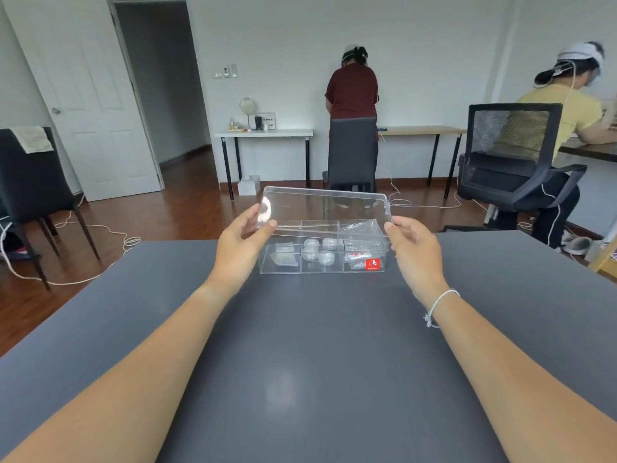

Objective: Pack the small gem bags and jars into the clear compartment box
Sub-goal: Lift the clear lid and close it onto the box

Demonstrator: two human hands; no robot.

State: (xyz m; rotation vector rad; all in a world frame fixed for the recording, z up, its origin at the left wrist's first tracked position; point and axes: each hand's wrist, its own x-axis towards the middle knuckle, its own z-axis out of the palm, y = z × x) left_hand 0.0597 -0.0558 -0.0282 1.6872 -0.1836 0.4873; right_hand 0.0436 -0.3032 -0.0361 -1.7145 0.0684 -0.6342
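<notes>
The clear compartment box (322, 267) stands near the far edge of the grey table (300, 345), with a red sticker on its front right. Its left compartment holds small clear bags (284, 256), the middle one several small round jars (319, 251), and the right one more gem bags (359, 253). Both hands hold the clear lid (325, 208) tilted above the box, its front edge low and its back edge raised. My left hand (242, 243) grips the lid's left end. My right hand (412, 247) pinches its right end.
Beyond the table lie a wooden floor with white cables, a black chair (30, 192) at left, and a mesh office chair (514, 155) at right. Two persons are at desks along the far wall and right side.
</notes>
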